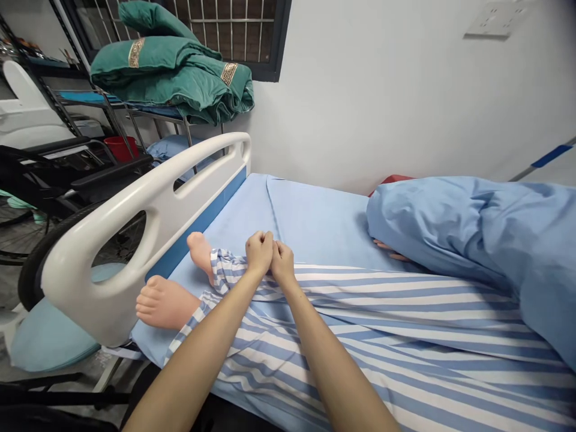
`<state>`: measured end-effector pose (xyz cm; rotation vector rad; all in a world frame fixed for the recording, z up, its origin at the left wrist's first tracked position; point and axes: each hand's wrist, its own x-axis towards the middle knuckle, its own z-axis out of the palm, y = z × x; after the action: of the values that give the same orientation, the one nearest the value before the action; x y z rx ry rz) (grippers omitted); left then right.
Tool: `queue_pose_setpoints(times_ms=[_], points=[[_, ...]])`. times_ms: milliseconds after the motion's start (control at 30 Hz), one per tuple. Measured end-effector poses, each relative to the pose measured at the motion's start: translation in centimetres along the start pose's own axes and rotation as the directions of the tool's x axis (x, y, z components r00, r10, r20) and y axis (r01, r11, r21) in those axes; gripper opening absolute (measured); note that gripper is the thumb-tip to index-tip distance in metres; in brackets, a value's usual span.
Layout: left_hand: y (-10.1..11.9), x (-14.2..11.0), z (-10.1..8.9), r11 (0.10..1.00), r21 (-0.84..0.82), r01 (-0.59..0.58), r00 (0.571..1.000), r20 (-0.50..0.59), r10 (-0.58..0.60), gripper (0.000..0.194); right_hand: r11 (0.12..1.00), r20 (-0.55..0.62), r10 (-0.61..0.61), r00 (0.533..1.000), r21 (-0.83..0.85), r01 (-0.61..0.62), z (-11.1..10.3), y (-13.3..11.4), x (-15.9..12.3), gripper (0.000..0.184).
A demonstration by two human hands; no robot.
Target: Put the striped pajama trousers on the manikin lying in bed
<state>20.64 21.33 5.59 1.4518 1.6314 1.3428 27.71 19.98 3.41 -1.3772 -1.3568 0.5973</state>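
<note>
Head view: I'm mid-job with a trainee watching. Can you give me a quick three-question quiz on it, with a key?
1. Are the left hand and right hand open or curled at the striped trousers?
2. True or false: the near foot is bare.
3. Where is the green bedding? A, on the bed; B, beyond the footboard; C, on the wheelchair.

Key: 1, curled, side by side; 2, true; 3, B.
</note>
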Motion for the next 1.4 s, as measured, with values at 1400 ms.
queue_pose_setpoints(times_ms=[1400], points=[[4.0,-0.8,4.6,0.991,-0.132,0.000,0.998,0.056,0.008,0.028,0.995,-0.037,0.001,0.999,0.104,0.003,-4.9,1.5,1.2,0.039]])
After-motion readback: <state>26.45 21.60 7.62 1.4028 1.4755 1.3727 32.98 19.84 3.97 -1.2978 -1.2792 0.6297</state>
